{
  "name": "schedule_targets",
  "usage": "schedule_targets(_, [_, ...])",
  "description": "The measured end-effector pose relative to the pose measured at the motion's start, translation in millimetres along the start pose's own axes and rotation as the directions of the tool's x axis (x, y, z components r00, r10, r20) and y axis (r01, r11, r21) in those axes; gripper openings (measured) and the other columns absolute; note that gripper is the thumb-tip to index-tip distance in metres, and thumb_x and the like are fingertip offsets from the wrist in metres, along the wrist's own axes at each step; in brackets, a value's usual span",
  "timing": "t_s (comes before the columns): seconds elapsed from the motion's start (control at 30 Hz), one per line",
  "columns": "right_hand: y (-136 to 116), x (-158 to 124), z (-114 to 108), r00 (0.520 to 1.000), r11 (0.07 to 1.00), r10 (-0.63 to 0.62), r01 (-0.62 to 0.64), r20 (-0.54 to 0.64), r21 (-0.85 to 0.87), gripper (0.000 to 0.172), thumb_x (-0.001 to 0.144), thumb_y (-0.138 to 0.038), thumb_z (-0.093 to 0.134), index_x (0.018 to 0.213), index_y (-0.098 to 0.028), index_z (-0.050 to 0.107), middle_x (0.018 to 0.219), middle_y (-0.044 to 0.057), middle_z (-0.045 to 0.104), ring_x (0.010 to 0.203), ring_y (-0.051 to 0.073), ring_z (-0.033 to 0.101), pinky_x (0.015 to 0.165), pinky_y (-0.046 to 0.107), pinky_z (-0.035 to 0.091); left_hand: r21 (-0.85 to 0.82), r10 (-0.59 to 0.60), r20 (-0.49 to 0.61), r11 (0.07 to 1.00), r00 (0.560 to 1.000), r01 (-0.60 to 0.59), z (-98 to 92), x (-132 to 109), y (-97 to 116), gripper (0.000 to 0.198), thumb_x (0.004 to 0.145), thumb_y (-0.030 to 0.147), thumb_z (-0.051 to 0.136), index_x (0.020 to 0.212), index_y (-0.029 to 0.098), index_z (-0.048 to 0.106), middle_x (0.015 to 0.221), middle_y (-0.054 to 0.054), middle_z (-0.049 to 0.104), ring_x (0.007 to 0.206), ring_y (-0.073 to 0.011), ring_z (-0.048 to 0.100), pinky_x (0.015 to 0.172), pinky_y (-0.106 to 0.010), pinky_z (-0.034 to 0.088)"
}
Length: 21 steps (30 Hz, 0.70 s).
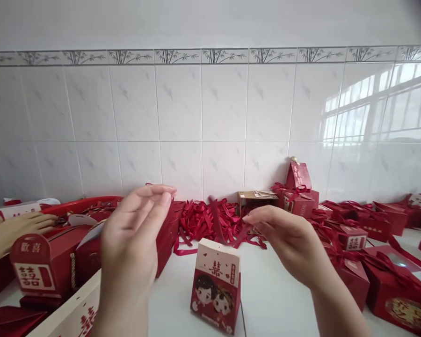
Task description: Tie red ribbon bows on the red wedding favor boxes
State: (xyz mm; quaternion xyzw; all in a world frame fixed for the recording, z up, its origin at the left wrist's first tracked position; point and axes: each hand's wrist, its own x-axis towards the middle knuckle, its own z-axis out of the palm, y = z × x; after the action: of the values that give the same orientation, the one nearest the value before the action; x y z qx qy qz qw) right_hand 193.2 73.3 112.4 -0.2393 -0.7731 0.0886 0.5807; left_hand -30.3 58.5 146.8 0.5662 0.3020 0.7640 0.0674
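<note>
White tiles point(224, 103) at the back, red ribbon point(217, 222) in the middle

On the white table point(280, 299), a small paper box point(210, 283) stands up at the bottom middle of the frame, with two cartoon people on it. You touch it with neither hand. Your right hand point(287, 241), right of the middle, pinches the ribbon in its fingertips. Your left hand point(131, 234), left of the middle, has its thumb and finger close together; I cannot tell if they hold anything. Behind the box lies a heap of red ribbons point(196, 219). At the far left is another person's hand point(24, 229).

You seem to be getting the ribbon ready. The next move likely calls for a gentle pinch and slow hands, so the box stays up.
</note>
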Motion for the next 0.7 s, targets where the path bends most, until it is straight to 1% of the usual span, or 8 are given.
schedule_targets(0.07, [-3, -3, -1, 0.999, 0.998, -0.047, 0.047, -0.003, 0.049, 0.021, 0.092, -0.016, 0.049, 0.095, -0.028, 0.066, 0.089, 0.004, 0.068, 0.082, 0.017, 0.065, 0.065, 0.028, 0.055, 0.04, 0.037, 0.095, 0.998, 0.995, -0.041, 0.8, -7, 7, 0.013, 0.084, 0.031, 0.06, 0.091, 0.023, 0.067, 0.092, -0.002, 0.067, 0.095, -0.0226, 0.063, 0.093, -0.04, 0.05])
schedule_targets(0.13, [-4, -4, 0, 0.995, 0.988, -0.098, 0.095, 0.019, 0.124, 0.024, 0.092, -0.011, 0.048, 0.095, -0.028, 0.065, 0.087, 0.004, 0.067, 0.083, 0.017, 0.064, 0.065, 0.028, 0.054, 0.088, 0.045, 0.288, 0.993, 0.957, -0.073, 5.1, -14, 7, 0.014, 0.084, 0.029, 0.059, 0.093, 0.025, 0.069, 0.092, -0.002, 0.068, 0.093, -0.0228, 0.064, 0.085, -0.037, 0.054])
schedule_targets(0.23, [-5, -4, 2, 0.975, 0.957, -0.194, 0.165, 0.105, 0.238, 0.03, 0.09, -0.004, 0.046, 0.096, -0.027, 0.066, 0.084, 0.004, 0.064, 0.076, 0.015, 0.062, 0.063, 0.027, 0.052, 0.054, 0.084, 0.555, 0.989, 0.828, -0.136, 12.9, -22, 7, 0.02, 0.086, 0.022, 0.058, 0.101, 0.028, 0.069, 0.099, -0.002, 0.068, 0.094, -0.0211, 0.064, 0.08, -0.032, 0.055])
schedule_targets(0.3, [-5, -3, 3, 0.956, 0.935, -0.26, 0.215, 0.134, 0.282, 0.031, 0.089, -0.002, 0.047, 0.096, -0.025, 0.067, 0.081, 0.003, 0.063, 0.07, 0.013, 0.06, 0.06, 0.025, 0.051, -0.021, 0.143, 0.662, 0.985, 0.736, -0.172, 15.9, -23, 10, 0.024, 0.086, 0.016, 0.057, 0.105, 0.026, 0.069, 0.102, -0.004, 0.068, 0.094, -0.0193, 0.063, 0.083, -0.031, 0.054])
schedule_targets(0.37, [-6, -3, 2, 0.942, 0.922, -0.303, 0.252, 0.142, 0.295, 0.033, 0.087, 0.0, 0.047, 0.098, -0.022, 0.068, 0.081, 0.003, 0.062, 0.07, 0.012, 0.059, 0.059, 0.023, 0.049, -0.075, 0.196, 0.71, 0.976, 0.676, -0.204, 16.9, -24, 13, 0.026, 0.087, 0.011, 0.054, 0.105, 0.022, 0.069, 0.1, -0.005, 0.068, 0.092, -0.0173, 0.063, 0.085, -0.03, 0.053])
schedule_targets(0.4, [-6, -3, 2, 0.938, 0.921, -0.314, 0.262, 0.15, 0.29, 0.035, 0.087, 0.001, 0.047, 0.1, -0.022, 0.069, 0.082, 0.004, 0.062, 0.072, 0.012, 0.059, 0.06, 0.023, 0.049, -0.085, 0.216, 0.714, 0.971, 0.666, -0.224, 17.0, -24, 15, 0.026, 0.086, 0.01, 0.054, 0.104, 0.021, 0.07, 0.098, -0.005, 0.069, 0.091, -0.0165, 0.063, 0.086, -0.03, 0.052])
schedule_targets(0.6, [-10, -6, -2, 0.922, 0.914, -0.362, 0.321, 0.14, 0.248, 0.045, 0.085, 0.005, 0.047, 0.11, -0.024, 0.069, 0.087, 0.005, 0.06, 0.079, 0.014, 0.062, 0.064, 0.026, 0.051, -0.132, 0.361, 0.648, 0.92, 0.67, -0.369, 19.1, -24, 17, 0.02, 0.083, 0.005, 0.059, 0.094, 0.016, 0.072, 0.089, -0.006, 0.07, 0.083, -0.0146, 0.062, 0.083, -0.029, 0.05])
schedule_targets(0.7, [-11, -8, -2, 0.923, 0.912, -0.366, 0.33, 0.12, 0.245, 0.046, 0.085, 0.005, 0.048, 0.111, -0.025, 0.07, 0.086, 0.004, 0.059, 0.079, 0.014, 0.062, 0.062, 0.026, 0.05, -0.134, 0.381, 0.643, 0.91, 0.665, -0.392, 19.9, -24, 16, 0.018, 0.082, 0.006, 0.06, 0.093, 0.016, 0.069, 0.087, -0.005, 0.069, 0.083, -0.0142, 0.061, 0.082, -0.028, 0.049])
